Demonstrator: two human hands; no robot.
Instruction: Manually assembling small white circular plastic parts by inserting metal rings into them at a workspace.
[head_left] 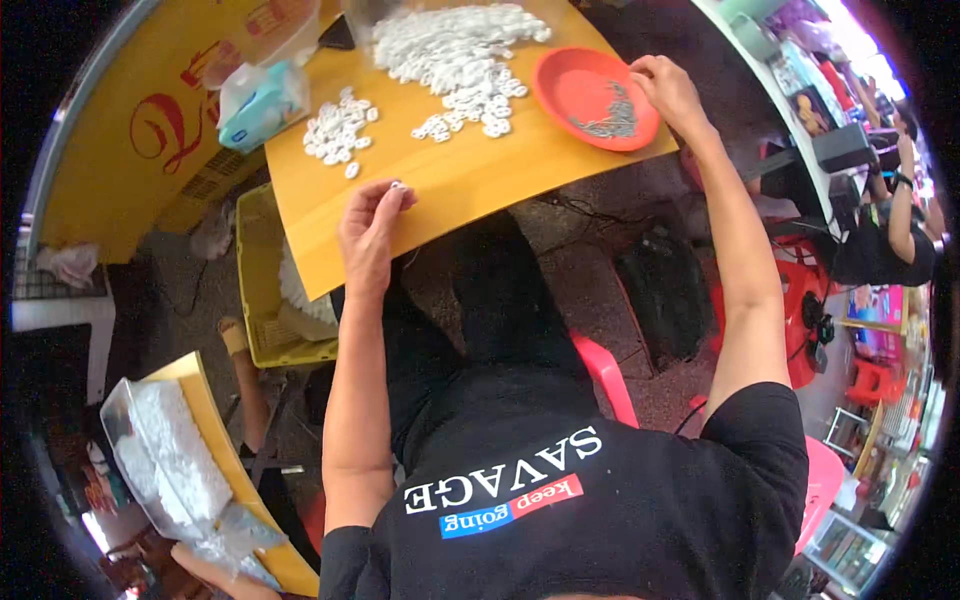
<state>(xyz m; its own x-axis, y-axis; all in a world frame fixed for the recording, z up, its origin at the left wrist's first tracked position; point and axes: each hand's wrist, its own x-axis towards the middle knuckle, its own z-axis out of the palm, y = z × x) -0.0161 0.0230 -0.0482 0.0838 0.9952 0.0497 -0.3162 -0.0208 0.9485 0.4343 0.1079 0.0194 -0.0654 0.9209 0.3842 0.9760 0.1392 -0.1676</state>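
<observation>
My left hand is at the near edge of the yellow table, its thumb and forefinger pinched on a small white plastic piece. At the far right my right hand reaches over the rim of a red round plate. Its fingertips are closed together; whatever they hold is too small to make out. Thin grey metal pieces lie in the plate's right part. A large pile of white oval pieces covers the table's far middle, and a smaller group lies beyond my left hand.
A blue tissue pack sits at the table's left edge. Below that edge stands a yellow crate. At lower left, a clear bin of white pieces rests on another table near someone's arm. A dark bag lies on the floor.
</observation>
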